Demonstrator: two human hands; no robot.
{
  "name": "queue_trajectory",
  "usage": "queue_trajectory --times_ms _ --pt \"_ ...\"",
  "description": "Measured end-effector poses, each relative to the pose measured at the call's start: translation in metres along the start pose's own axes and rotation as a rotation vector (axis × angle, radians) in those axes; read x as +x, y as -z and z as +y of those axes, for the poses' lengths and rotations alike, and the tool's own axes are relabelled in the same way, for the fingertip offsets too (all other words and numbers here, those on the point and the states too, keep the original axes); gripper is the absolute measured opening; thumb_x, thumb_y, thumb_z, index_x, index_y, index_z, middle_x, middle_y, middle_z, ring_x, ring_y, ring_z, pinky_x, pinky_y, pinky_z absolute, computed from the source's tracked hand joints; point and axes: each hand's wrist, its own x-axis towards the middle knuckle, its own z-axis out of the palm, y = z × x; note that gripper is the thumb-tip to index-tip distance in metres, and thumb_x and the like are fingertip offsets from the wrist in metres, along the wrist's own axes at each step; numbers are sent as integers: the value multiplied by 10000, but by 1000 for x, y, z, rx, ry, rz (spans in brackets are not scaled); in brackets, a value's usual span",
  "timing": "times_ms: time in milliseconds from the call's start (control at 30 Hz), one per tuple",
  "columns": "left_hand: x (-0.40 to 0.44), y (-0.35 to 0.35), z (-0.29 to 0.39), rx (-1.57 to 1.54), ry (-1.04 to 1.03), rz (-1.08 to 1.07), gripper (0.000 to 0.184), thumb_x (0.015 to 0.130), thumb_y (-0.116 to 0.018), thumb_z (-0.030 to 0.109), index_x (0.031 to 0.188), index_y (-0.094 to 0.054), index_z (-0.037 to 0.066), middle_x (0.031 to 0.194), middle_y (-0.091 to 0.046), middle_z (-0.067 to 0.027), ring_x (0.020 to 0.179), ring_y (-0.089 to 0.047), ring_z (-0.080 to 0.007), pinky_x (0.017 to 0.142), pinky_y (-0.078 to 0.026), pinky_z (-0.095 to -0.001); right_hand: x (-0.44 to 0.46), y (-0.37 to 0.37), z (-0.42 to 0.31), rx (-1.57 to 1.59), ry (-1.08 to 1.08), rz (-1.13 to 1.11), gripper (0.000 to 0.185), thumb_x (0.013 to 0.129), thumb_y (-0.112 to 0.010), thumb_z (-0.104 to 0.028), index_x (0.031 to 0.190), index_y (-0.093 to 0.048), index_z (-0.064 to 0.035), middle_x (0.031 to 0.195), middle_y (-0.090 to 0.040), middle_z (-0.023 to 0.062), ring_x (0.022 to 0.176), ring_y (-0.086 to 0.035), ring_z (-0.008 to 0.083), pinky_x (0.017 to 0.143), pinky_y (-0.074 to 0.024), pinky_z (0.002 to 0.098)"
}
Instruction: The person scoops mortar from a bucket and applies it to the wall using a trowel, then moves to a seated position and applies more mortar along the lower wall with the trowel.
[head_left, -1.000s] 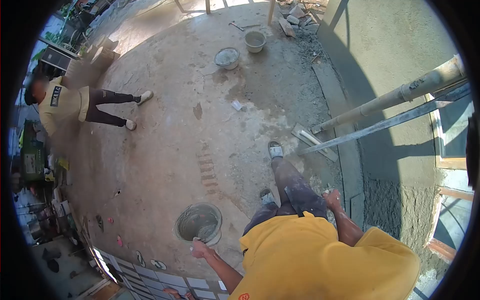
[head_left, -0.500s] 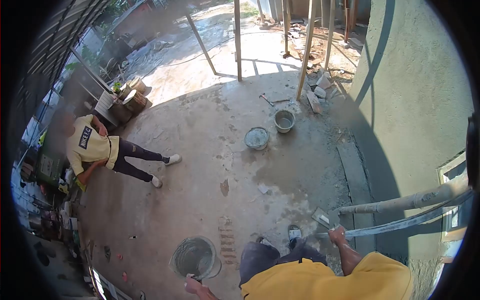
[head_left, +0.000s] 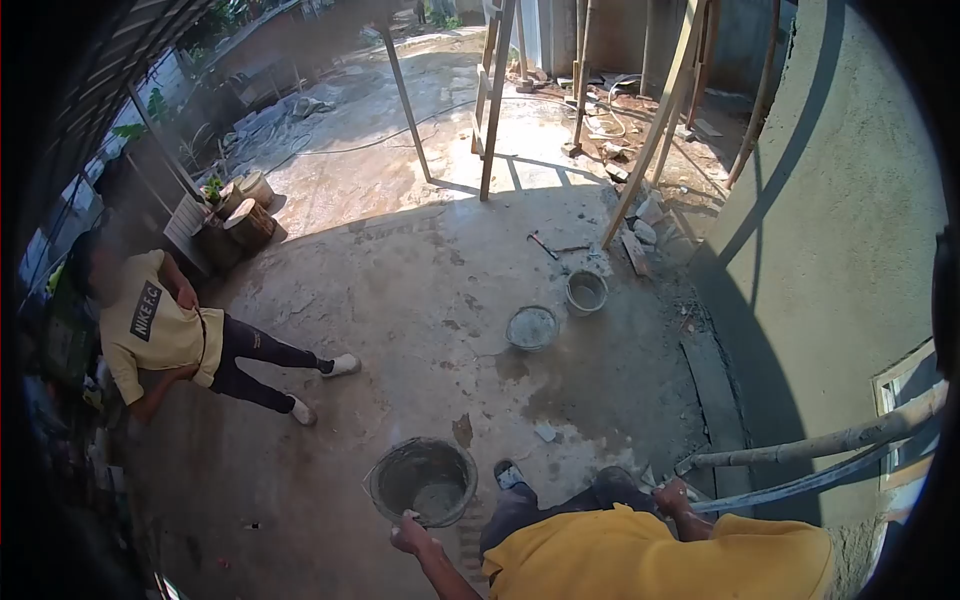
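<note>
My left hand [head_left: 408,533] is closed at the near edge of a dark bucket [head_left: 462,460], whose inside shows grey residue or mortar. Whether the fingers grip the rim or a handle is hard to make out. My right hand [head_left: 675,497] is closed beside a long pale strip [head_left: 780,492], next to my knee. What its fingers hold is not clear; a small pale flat piece [head_left: 651,476] shows just beyond them. A bamboo pole [head_left: 800,447] runs above the strip toward the wall.
Two more buckets [head_left: 532,328] [head_left: 587,291] stand ahead on the concrete floor, near a hammer [head_left: 542,245]. Wooden posts [head_left: 655,125] and rubble rise beyond. A plastered wall [head_left: 850,200] borders the right. At left stands a person [head_left: 155,320] in a yellow shirt.
The bucket at my left hand has shifted right and up in view, closer to my legs. My view has tilted, so the floor buckets appear lower. The right hand stays near the strip.
</note>
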Motion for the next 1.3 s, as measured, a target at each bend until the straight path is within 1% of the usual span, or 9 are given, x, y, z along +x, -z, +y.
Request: queue_trajectory --times_ms 133,233,467,600,733,833,1133,1267,1300 --pt "9 -50 43 29 83 -83 69 804 -701 -2 859 -675 -35 866 -694 -94 731 -633 -181 648 -490 -379 -44 29 -107 39 -199 78 418 894 -701 -310 943 -757 100 983 -774 298 968 -760 467 889 -590 551" --pt "29 -104 53 61 86 -141 84 799 -706 -5 860 -668 -47 867 -694 -100 733 -632 -187 658 -498 -379 16 -43 -36 -388 356 166 384 861 -692 -422 842 -799 -54 891 -770 219 837 -726 473 735 -568 576" --pt "46 -204 76 105 82 -172 187 750 -713 5 873 -574 -19 868 -629 -83 690 -620 -175 553 -466 -345 42 42 -156 59 -239 -65 457 810 -752 -349 967 -780 79 1023 -769 322 1024 -780 435 875 -620 506" --pt "51 -240 103 37 124 -111 176 755 -698 6 877 -576 -29 886 -631 -111 702 -653 -212 560 -526 -369 104 91 -239 139 -400 -144 331 820 -712 -263 972 -817 12 991 -811 249 956 -817 332 811 -650 479" --pt "76 -298 105 93 165 -73 292 730 -718 11 990 -657 -108 1016 -702 -169 789 -711 -275 623 -578 -435 237 58 -232 -446 271 -9 264 865 -701 -246 969 -819 -33 893 -796 199 890 -805 358 782 -631 475" --pt "60 -352 132 167 124 -58 312 740 -725 34 1006 -649 -113 982 -694 -180 828 -744 -339 652 -631 -491 254 162 -336 542 -344 46 275 871 -733 -259 980 -812 -20 950 -803 217 889 -793 384 806 -616 471" --pt "83 -558 173 368 91 -336 183 808 -750 56 953 -650 10 884 -674 -68 680 -665 -202 496 -496 -374 310 134 -327 855 -443 208 404 849 -756 -271 1036 -758 88 1023 -781 291 969 -774 435 837 -593 520" --pt "97 -683 152 480 120 -493 295 828 -766 35 1070 -619 -46 980 -674 -126 760 -677 -238 595 -617 -426 260 63 -291 534 -701 296 445 791 -727 -218 1070 -726 128 1017 -770 318 1019 -752 468 864 -585 531" --pt "94 -716 150 451 122 -506 306 830 -764 31 1085 -614 -47 990 -675 -126 761 -676 -236 601 -616 -429 261 -43 -214 429 -522 293 469 787 -730 -230 1054 -706 155 1038 -755 347 980 -753 486 836 -582 539"
